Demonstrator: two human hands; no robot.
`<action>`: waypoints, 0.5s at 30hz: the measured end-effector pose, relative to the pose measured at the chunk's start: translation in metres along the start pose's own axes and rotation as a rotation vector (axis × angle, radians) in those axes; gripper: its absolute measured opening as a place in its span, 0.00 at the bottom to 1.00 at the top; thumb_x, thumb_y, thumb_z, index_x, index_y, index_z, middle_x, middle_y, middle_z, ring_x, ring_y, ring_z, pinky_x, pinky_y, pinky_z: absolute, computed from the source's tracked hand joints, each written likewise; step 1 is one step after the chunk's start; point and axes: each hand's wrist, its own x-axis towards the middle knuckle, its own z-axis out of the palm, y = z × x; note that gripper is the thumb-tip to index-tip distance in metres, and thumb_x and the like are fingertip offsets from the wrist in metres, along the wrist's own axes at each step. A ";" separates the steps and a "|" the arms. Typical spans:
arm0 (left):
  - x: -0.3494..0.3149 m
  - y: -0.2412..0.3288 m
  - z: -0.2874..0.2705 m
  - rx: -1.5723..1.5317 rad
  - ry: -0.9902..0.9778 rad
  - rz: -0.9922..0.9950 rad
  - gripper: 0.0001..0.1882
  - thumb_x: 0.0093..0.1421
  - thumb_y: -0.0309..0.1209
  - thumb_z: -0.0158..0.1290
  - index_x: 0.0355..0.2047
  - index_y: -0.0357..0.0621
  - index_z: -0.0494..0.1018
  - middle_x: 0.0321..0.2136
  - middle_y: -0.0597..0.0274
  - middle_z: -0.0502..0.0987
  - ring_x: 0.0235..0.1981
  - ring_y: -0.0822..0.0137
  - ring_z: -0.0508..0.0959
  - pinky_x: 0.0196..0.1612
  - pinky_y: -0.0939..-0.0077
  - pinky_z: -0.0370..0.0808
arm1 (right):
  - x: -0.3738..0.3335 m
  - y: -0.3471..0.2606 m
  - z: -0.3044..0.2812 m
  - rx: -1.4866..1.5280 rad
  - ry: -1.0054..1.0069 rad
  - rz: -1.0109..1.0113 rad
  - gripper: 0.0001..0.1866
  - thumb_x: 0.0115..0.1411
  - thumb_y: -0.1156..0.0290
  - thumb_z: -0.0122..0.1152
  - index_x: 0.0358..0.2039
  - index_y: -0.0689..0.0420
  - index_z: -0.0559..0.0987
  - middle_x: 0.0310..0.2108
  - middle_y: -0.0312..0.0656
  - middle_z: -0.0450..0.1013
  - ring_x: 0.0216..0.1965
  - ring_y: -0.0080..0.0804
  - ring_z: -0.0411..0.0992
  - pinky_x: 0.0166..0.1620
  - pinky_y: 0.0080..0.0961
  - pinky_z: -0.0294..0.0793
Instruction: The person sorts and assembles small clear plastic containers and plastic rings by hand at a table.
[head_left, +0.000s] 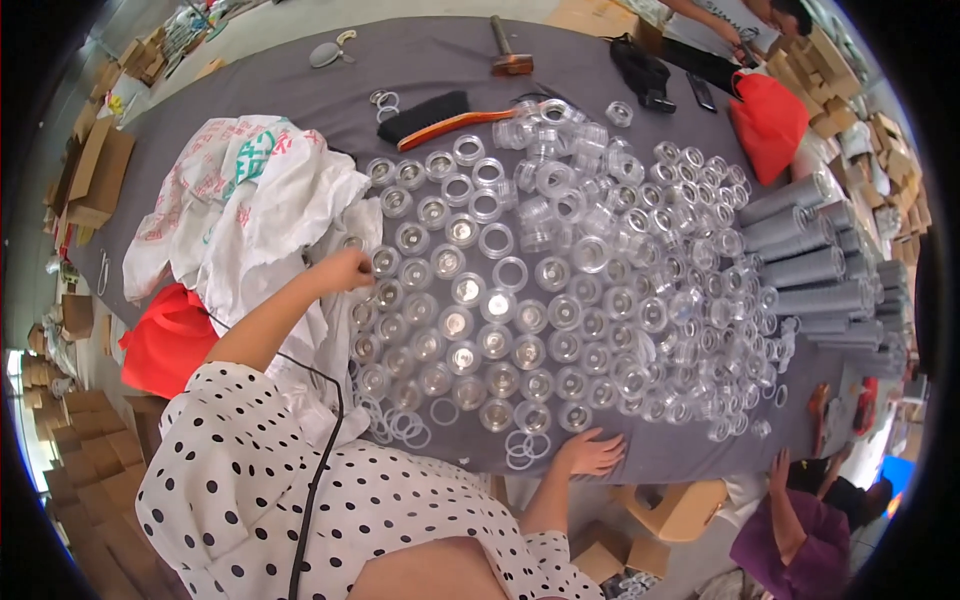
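Observation:
Many clear round plastic cups (497,305) stand on the grey cloth-covered table (250,90). Those toward the left are in loose rows, several with shiny silvery centres; to the right they crowd into a heap. At the left edge of the rows is my left hand (345,270), its fingers pinched together beside a cup; what they hold, if anything, is too small to make out. My right hand (592,455) lies flat on the front table edge, fingers spread, holding nothing. Thin clear rings (527,448) lie just left of it.
A white woven sack (250,190) lies crumpled at left, above a red bag (160,340). Behind the cups are a brush (430,120) and a hammer (510,62). Grey stacked columns (810,265) line the right end. A person in purple (800,540) sits at lower right.

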 end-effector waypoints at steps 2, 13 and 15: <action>0.031 0.023 -0.006 0.005 0.291 0.176 0.12 0.46 0.35 0.55 0.25 0.38 0.74 0.22 0.53 0.75 0.25 0.58 0.75 0.30 0.69 0.70 | 0.001 0.000 -0.001 -0.002 -0.015 0.020 0.26 0.57 0.55 0.46 0.54 0.51 0.61 0.56 0.40 0.55 0.59 0.40 0.51 0.57 0.43 0.49; 0.189 0.061 -0.007 -0.230 0.774 0.198 0.15 0.46 0.35 0.57 0.30 0.36 0.74 0.27 0.52 0.75 0.30 0.59 0.75 0.34 0.69 0.71 | 0.001 -0.003 -0.005 0.038 -0.043 0.006 0.26 0.56 0.57 0.46 0.54 0.52 0.61 0.56 0.43 0.56 0.59 0.41 0.51 0.57 0.44 0.48; 0.186 0.075 -0.003 -0.094 0.785 0.114 0.15 0.47 0.35 0.56 0.33 0.37 0.73 0.28 0.52 0.75 0.30 0.59 0.75 0.34 0.70 0.71 | 0.001 -0.001 -0.005 0.029 -0.046 0.007 0.26 0.56 0.58 0.47 0.54 0.53 0.61 0.56 0.43 0.56 0.59 0.42 0.51 0.57 0.44 0.49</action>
